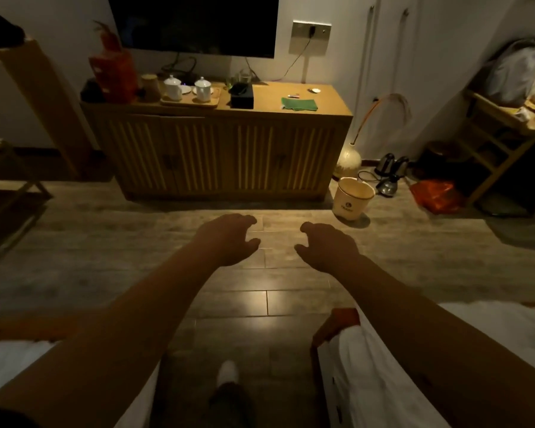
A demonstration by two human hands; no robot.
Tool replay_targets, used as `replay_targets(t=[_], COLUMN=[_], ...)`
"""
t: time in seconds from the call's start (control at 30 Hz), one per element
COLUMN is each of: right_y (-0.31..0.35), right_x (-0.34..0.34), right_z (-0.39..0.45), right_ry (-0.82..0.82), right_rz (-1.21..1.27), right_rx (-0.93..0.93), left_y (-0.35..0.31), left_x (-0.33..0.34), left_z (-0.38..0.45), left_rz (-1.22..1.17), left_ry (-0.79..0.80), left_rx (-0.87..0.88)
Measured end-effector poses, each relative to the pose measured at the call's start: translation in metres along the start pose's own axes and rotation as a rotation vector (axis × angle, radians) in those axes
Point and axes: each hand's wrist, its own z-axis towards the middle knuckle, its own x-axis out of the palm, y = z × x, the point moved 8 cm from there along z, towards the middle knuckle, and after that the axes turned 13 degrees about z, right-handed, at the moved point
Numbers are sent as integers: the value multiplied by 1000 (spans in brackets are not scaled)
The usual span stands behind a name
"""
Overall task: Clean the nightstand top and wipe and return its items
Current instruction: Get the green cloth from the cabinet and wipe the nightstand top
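Both bare hands, left [229,239] and right [328,245], outstretched, each grip slack, empty. Folded green cloth [299,104] at one o'clock on slatted wooden cabinet surface [331,111]: likely soft, light, best pinched by an edge. Nightstand unseen.

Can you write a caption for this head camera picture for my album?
Two empty hands, left hand and right hand, reach out over the floor toward a cabinet holding a green cloth.
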Motion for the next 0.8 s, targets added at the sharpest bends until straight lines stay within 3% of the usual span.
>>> replay_targets(t=[0.37,0.57,0.8], right_y=[-7,-65,-131], right_x=[-39,-42,-84], right_z=[282,456,650], right_ry=[-29,-34,73], right_rz=[51,102,91], right_rx=[36,34,71], left_y=[75,73,80], left_x=[-26,-20,-47], left_z=[302,480,694], left_rz=[19,-4,-35], left_ry=[65,38,18], left_rx=[108,157,105])
